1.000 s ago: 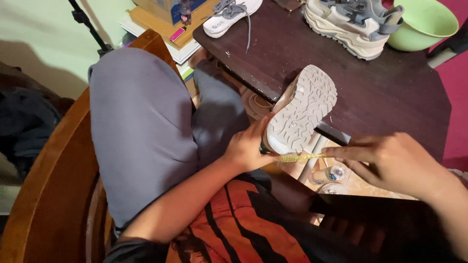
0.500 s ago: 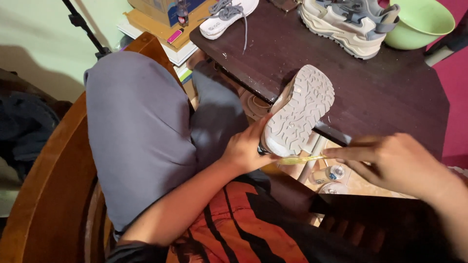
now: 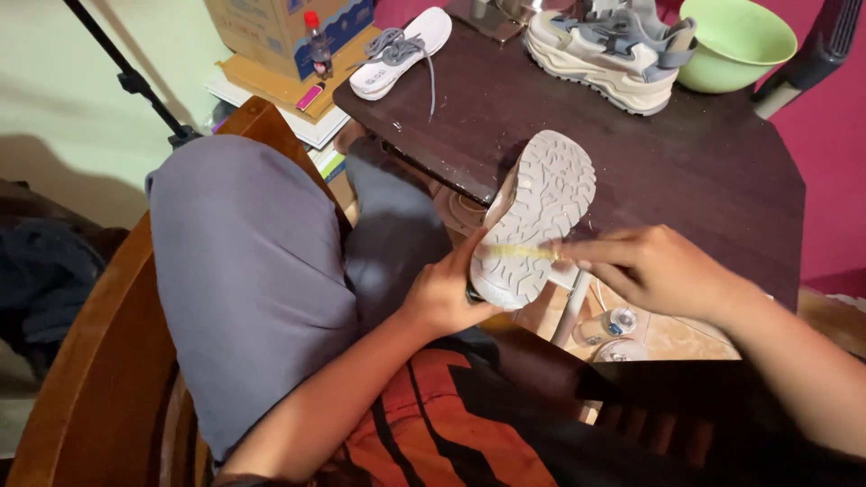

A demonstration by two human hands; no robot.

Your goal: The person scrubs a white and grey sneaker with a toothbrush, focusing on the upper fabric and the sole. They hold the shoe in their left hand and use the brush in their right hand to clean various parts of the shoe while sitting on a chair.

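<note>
Pale grey rubber-soled sneaker [image 3: 534,216] held sole-up, just off the near edge of dark wooden table [image 3: 704,189]. Left hand [image 3: 444,293] below the sneaker, fingers clamped round its heel. Right hand [image 3: 651,267] beside the sole, fingers pinched on thin yellow stick [image 3: 523,252] lying across the tread.

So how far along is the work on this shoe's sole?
Hard to say what is finished. One sneaker stands upright on the dark table, and a white insole with grey laces lies near its corner. In hand: the left hand holds the other shoe sole up, while the right hand presses a thin yellowish stick across the tread. How much of the sole is left cannot be told.
</note>
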